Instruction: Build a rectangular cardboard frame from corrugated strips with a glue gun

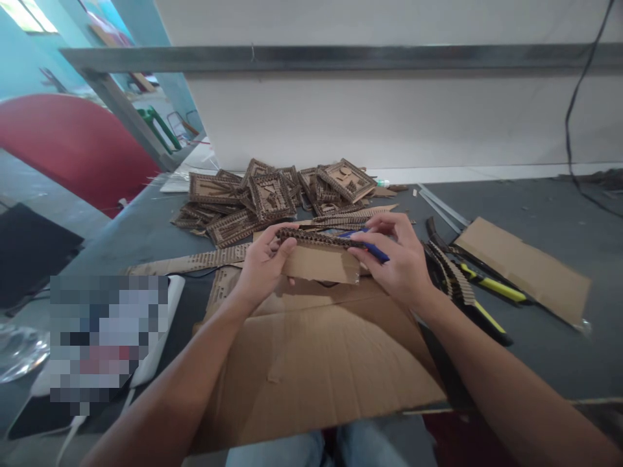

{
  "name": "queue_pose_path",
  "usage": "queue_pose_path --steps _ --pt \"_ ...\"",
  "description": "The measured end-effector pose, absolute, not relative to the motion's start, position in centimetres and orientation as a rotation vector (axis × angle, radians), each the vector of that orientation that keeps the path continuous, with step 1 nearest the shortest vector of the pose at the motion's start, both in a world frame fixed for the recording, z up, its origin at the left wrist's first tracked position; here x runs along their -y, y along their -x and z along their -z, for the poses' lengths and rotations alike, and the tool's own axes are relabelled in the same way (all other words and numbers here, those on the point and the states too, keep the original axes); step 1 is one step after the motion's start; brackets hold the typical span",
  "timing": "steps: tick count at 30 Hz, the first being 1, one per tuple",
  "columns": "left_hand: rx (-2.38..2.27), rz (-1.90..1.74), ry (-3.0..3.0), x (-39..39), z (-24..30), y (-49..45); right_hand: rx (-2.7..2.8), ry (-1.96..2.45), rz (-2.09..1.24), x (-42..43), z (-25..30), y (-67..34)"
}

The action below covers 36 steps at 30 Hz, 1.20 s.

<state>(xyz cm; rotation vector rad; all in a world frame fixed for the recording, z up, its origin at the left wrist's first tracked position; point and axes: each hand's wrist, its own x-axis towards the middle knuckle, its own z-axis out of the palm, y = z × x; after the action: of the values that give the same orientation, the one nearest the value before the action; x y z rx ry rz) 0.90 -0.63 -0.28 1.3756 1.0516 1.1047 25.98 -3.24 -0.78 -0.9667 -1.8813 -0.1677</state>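
**Cardboard piece held over the counter**

Both hands hold a cardboard piece (321,264) edged with a corrugated strip (316,238), above a large cardboard sheet (311,363). The left hand (260,263) pinches its left end. The right hand (396,259) is closed on a blue-handled tool (374,250), fingertips on the strip. A pile of cardboard frames (272,194) lies behind. Yellow-handled pliers (491,285) lie right on the counter (535,350).

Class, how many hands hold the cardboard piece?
2, on the brown cardboard piece: left hand at its left end, right hand at its right, with a blue tool.
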Motion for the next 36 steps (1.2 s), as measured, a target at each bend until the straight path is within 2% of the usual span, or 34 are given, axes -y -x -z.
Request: queue_pose_path --steps 10,18,23,27,36 --pt "-1.074 -1.108 -1.39 0.6 0.4 -0.8 1.85 1.027 0.061 3.3 0.7 -25.9" --pt "-1.071 -1.116 -1.406 0.6 0.3 -0.6 1.541 1.09 -0.426 2.7 1.4 -26.5" --pt "-1.064 -1.075 -1.424 0.6 0.5 -0.5 1.605 1.083 -0.561 2.5 1.5 -26.6" --pt "-1.033 -1.05 -1.431 0.5 0.4 -0.4 1.72 1.113 -0.473 2.7 1.0 -26.7" --pt "-1.054 -1.143 -1.339 0.5 -0.2 -0.3 1.916 1.059 0.036 2.9 0.0 -27.5"
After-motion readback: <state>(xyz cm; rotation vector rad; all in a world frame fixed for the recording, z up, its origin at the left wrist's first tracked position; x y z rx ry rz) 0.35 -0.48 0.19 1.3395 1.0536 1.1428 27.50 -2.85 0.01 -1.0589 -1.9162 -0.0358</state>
